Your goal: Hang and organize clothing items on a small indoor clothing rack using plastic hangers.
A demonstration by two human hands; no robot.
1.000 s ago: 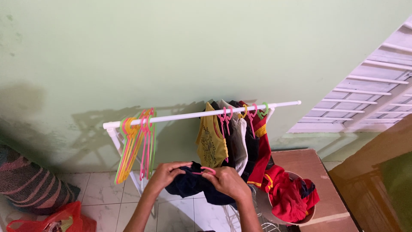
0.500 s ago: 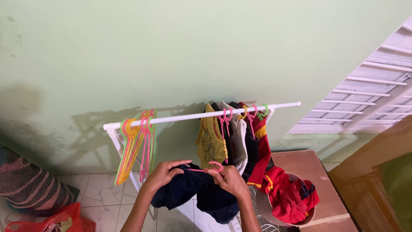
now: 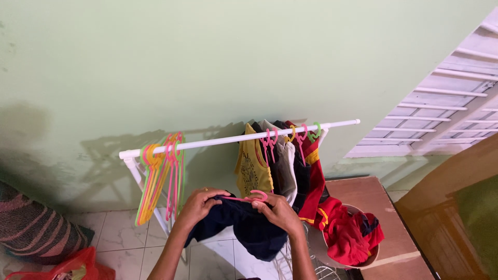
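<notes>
My left hand [image 3: 199, 205] and my right hand [image 3: 277, 212] both grip a dark navy garment [image 3: 249, 228] held below a white rack rail [image 3: 218, 141]. A pink plastic hanger [image 3: 248, 197] runs between the two hands along the garment's top edge, its hook by my right fingers. Several garments, yellow [image 3: 252, 166], grey and red, hang on hangers at the right part of the rail. A bunch of empty pink, orange and green hangers [image 3: 161, 173] hangs at the rail's left end.
A pale green wall stands behind the rack. A basket with red clothes [image 3: 353, 236] sits on a brown board [image 3: 378, 207] at the right. A red plastic bag [image 3: 67, 267] and a striped bundle [image 3: 36, 231] lie at the lower left on the tiled floor.
The navy garment has dropped lower and spread out between my hands. The pink hanger now lies along its top edge and both hands have shifted slightly.
</notes>
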